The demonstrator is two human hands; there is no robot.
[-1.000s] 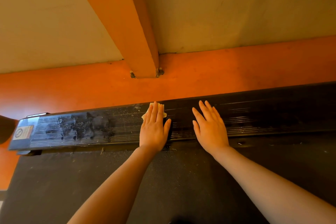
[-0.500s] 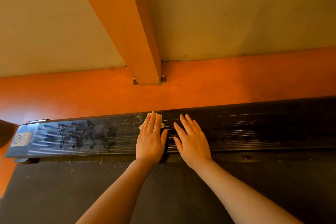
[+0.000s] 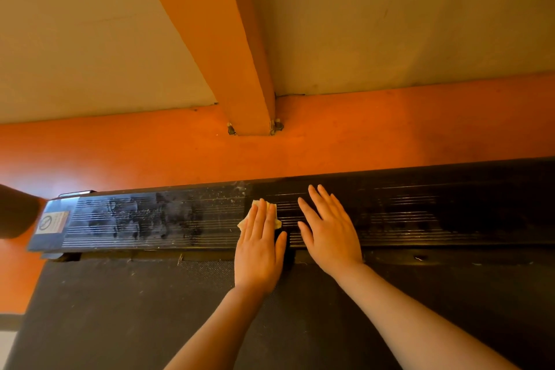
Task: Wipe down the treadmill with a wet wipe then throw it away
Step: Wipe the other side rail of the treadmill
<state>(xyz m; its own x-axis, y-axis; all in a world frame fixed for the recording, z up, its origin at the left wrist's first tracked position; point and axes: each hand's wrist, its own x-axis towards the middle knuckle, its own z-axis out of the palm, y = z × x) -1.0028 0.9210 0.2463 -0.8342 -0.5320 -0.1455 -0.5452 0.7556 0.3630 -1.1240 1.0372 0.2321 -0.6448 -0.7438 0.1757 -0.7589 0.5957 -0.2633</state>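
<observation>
2 bare forearms in view, entering from the bottom edge. No sleeves visible on either; both arms uncovered from wrist to frame edge. Left hand (image 3: 259,252): bare, no glove, no ring, no watch or band at the wrist. Right hand (image 3: 329,233): bare likewise, no jewellery, wrist plain. Fingernails short, unpainted as far as the warm light lets one tell. No clothing of any kind shows; the rest of the person lies outside the frame.
</observation>
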